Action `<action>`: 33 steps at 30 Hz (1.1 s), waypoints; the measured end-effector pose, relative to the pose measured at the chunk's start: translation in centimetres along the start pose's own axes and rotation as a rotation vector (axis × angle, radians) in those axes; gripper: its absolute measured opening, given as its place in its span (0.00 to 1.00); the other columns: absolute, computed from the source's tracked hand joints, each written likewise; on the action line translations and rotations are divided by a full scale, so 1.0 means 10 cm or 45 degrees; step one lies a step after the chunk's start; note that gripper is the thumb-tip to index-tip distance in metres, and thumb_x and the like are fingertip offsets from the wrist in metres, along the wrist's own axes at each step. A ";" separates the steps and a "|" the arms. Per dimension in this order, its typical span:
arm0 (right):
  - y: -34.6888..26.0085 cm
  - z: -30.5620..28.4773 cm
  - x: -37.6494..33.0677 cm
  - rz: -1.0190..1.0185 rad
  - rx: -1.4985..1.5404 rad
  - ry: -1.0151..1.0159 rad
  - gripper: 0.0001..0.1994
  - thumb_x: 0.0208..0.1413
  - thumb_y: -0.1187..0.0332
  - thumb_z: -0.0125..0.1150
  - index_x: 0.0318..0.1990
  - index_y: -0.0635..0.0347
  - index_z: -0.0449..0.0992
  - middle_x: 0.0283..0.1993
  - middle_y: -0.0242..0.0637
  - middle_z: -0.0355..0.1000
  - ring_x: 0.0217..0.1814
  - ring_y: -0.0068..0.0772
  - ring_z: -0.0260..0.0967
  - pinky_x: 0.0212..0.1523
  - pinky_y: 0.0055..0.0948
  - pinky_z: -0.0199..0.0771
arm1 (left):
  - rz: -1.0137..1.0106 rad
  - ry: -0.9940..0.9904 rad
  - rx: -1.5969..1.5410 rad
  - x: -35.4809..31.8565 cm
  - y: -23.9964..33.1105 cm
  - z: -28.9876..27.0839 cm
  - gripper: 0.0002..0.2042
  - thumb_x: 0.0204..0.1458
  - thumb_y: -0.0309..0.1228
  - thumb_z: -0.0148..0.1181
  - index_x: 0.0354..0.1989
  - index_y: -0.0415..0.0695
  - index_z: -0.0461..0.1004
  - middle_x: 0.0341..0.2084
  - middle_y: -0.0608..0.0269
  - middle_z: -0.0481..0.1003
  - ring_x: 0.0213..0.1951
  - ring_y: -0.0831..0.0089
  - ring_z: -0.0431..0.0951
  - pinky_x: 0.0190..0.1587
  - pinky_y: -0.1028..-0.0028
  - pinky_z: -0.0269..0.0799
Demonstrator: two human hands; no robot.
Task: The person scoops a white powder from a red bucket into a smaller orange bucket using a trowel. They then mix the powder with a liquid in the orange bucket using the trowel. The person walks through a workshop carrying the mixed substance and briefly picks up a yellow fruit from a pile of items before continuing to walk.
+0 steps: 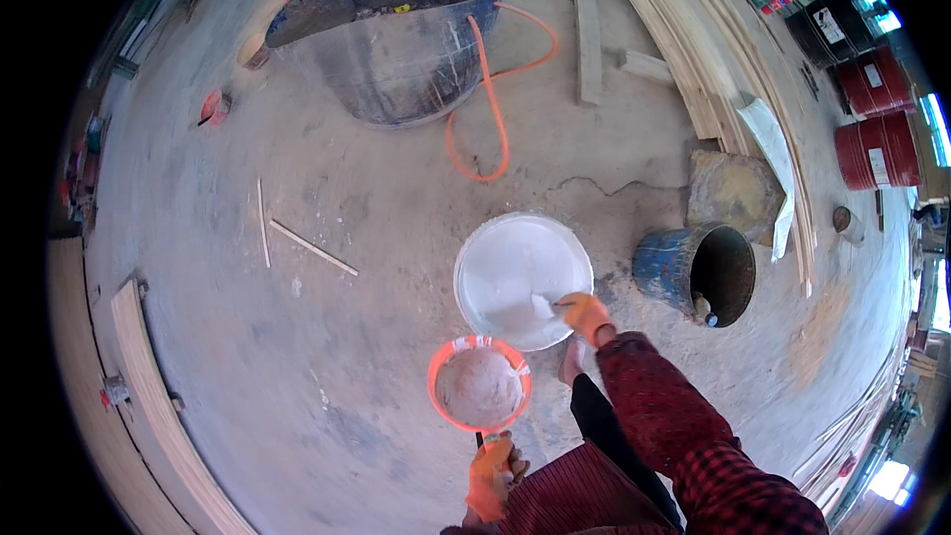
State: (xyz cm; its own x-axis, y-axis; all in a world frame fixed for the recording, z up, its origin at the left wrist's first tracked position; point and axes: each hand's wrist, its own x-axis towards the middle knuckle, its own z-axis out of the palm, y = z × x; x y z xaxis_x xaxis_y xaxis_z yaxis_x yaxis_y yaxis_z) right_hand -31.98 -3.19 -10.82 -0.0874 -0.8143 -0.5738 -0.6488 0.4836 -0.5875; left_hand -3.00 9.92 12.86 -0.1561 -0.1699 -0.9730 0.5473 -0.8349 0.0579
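Observation:
My left hand (495, 478), in an orange glove, is closed round the handle of an orange dipper (436, 398). Greyish-white paste (480, 386) lies inside the dipper, with white smears along the rim. Beyond it stands a wide white bucket (460, 289) of smooth white paste (520, 267). My right hand (586, 317), also orange-gloved, reaches over the bucket's right edge and grips a small scraper (543, 307). White paste coats the blade, so its exact shape is hard to tell. The dipper's far rim is close to the bucket's near edge; whether they touch I cannot tell.
A blue drum (662, 267) lies tilted at right by a stained board (733, 188). Far off are a large dark tub (396, 64) with an orange hose (503, 139), long planks (684, 50) and red drums (877, 154). Two thin sticks (312, 246) lie left.

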 end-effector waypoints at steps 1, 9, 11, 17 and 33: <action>0.16 0.28 0.16 0.124 -0.019 -0.107 0.14 0.48 0.67 0.61 0.43 0.56 0.83 0.45 0.43 0.80 0.51 0.40 0.77 0.49 0.33 0.76 | -0.019 0.016 0.041 -0.02 0.06 0.06 0.10 0.57 0.33 0.58 0.45 0.46 0.70 0.23 0.69 0.69 0.19 0.77 0.67 0.22 0.75 0.64; -0.16 0.44 -0.04 0.540 1.748 -0.425 0.23 0.56 0.75 0.56 0.60 0.65 0.70 0.49 0.42 0.76 0.35 0.27 0.71 0.31 0.24 0.70 | 0.008 0.115 0.041 -0.08 0.05 -0.06 0.17 0.54 0.32 0.61 0.51 0.42 0.69 0.26 0.68 0.70 0.24 0.77 0.70 0.26 0.74 0.69; -0.19 0.23 -0.10 0.404 1.822 -0.515 0.20 0.61 0.72 0.56 0.60 0.65 0.71 0.44 0.37 0.77 0.35 0.26 0.72 0.32 0.21 0.71 | -0.001 0.088 0.047 -0.13 0.08 -0.01 0.17 0.55 0.33 0.60 0.51 0.43 0.70 0.27 0.68 0.71 0.23 0.77 0.72 0.30 0.72 0.72; -0.59 -0.67 -0.44 0.156 1.487 -0.522 0.23 0.59 0.72 0.57 0.63 0.67 0.69 0.44 0.44 0.76 0.37 0.30 0.72 0.34 0.24 0.72 | -0.049 0.070 0.086 -0.13 0.02 -0.06 0.12 0.56 0.35 0.60 0.47 0.47 0.72 0.28 0.68 0.73 0.23 0.77 0.74 0.34 0.71 0.77; -2.44 -0.88 -2.39 -0.301 -0.656 -0.479 0.26 0.50 0.65 0.60 0.60 0.45 0.69 0.60 0.44 0.70 0.63 0.49 0.67 0.60 0.42 0.68 | 0.048 -0.524 0.310 -0.05 0.19 0.27 0.07 0.59 0.36 0.56 0.33 0.47 0.70 0.25 0.71 0.68 0.23 0.78 0.68 0.30 0.76 0.72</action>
State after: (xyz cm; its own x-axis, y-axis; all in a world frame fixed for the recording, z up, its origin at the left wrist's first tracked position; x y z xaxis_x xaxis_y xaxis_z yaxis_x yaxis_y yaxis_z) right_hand -20.69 1.67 22.24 0.3096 -0.6672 -0.6775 -0.9036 0.0155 -0.4281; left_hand -4.12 6.95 14.12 -0.4789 -0.3547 -0.8030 0.3578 -0.9142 0.1903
